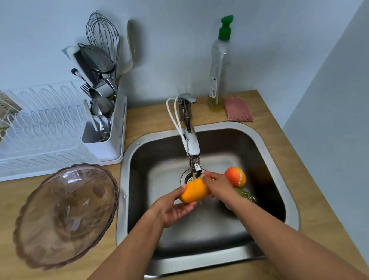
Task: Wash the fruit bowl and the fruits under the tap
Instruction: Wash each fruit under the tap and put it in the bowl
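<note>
2 hands: L hand (174,210), R hand (219,187) grip smooth oblong orange fruit (193,192) | scalloped clear bowl (67,215)

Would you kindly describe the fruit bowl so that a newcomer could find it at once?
Find the steel sink set in the wooden counter. Just left of its rim, in front of the white dish rack, sits the fruit bowl. It alone is see-through, brownish-pink and scalloped round its edge.

Lighting: bright, even, diffuse, cool-toned. Shadows: soft, deepest on right inner wall of sink (263,155). Glare: small highlights on fruit bowl (67,217) and tap (191,139). Distortion: strong wide-angle bowing toward edges. Focus: slightly soft overall, sink floor smeared.
</note>
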`<state>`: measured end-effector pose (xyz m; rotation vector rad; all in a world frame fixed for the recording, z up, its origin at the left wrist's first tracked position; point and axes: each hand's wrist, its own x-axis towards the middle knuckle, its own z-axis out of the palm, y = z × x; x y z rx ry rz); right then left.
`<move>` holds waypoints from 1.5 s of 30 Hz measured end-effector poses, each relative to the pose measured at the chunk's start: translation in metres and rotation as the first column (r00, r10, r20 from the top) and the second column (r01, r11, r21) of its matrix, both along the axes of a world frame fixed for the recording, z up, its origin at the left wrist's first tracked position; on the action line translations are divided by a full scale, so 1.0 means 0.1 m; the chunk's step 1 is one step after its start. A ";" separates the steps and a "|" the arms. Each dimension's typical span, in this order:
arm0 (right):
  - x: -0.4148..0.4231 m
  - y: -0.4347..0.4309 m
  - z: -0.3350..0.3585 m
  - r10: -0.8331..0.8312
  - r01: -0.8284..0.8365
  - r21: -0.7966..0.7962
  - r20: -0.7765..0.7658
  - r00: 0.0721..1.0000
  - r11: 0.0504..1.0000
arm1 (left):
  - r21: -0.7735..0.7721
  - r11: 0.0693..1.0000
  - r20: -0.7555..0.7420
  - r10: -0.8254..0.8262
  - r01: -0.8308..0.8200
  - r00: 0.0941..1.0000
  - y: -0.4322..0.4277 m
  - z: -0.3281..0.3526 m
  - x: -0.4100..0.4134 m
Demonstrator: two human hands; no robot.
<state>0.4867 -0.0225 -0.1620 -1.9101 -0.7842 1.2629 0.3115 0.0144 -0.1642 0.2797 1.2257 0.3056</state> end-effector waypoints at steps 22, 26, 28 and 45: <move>-0.13 -0.03 0.23 0.176 -0.175 0.028 -0.048 0.983 0.984 | 0.172 0.985 0.009 0.034 -0.035 0.999 -0.07 0.07 -0.19; -0.15 0.04 0.21 0.028 -0.026 -0.046 0.037 0.999 0.999 | 0.313 0.947 -0.057 -0.054 0.069 0.997 -0.07 0.09 -0.12; -0.16 0.05 0.22 0.023 -0.020 -0.073 0.047 0.999 0.997 | 0.331 0.940 -0.081 -0.055 0.079 0.995 -0.07 0.09 -0.09; -0.20 0.23 0.08 0.032 -0.036 0.041 0.105 0.994 0.998 | 0.197 0.923 -0.082 -0.320 0.330 0.944 0.03 0.18 -0.12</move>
